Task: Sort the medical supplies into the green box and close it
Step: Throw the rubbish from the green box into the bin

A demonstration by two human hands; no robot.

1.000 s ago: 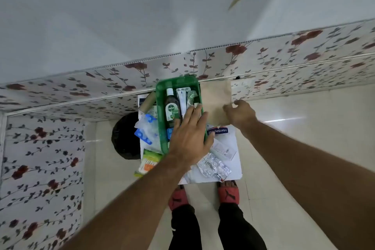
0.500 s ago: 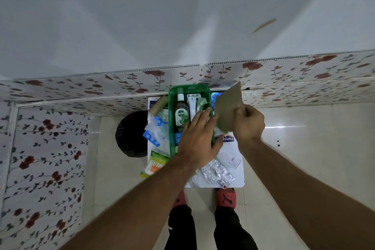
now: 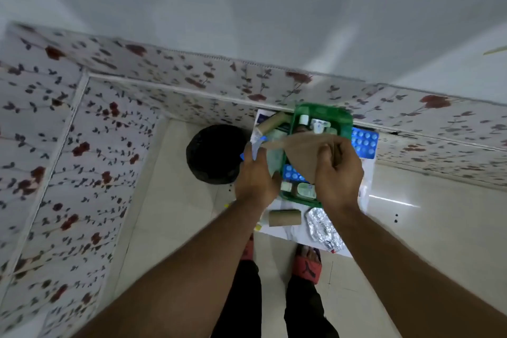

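Head view, looking down: a green plastic box (image 3: pixel 343 118) was seen on a white sheet (image 3: pixel 290 230), part filled; a tan fabric bandage (image 3: pixel 299 149) was held stretched above it, pinched by the left hand (image 3: pixel 255 178) and the right hand (image 3: pixel 337 173); it could be judged that loose cloth might catch the rim and block closing; counted: two cardboard tubes (image 3: pixel 284 217), two blue blister packs (image 3: pixel 365 143), one foil strip (image 3: pixel 323 230).

Black trousers (image 3: pixel 301 307), red sandals (image 3: pixel 306 266), bare forearms.
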